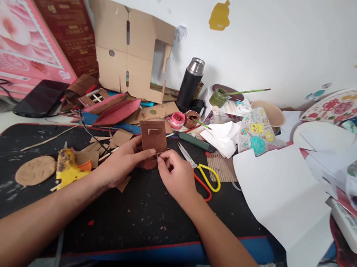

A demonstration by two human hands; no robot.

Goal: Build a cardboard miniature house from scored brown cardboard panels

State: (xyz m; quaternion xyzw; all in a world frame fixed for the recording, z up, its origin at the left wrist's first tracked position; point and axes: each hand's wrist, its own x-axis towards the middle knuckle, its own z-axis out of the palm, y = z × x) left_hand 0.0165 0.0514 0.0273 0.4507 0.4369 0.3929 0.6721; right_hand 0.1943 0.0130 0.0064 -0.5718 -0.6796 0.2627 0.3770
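Note:
My left hand (123, 161) and my right hand (175, 173) together hold a small brown painted cardboard piece (152, 136) upright above a black mat (138, 213). The left thumb presses on its front lower edge. My right fingers pinch its lower right corner. A thin pale stick is stuck across the piece's face. Yellow-handled scissors (204, 173) lie just right of my right hand. A yellow glue gun (67, 168) lies left of my left hand.
Cardboard scraps (120, 138), a cardboard disc (36, 169), paint pots (178, 120), a black flask (190, 85), a cut cardboard box (127, 48), a dark tablet (41, 97) and white paper sheets (283, 199) crowd the table around the mat.

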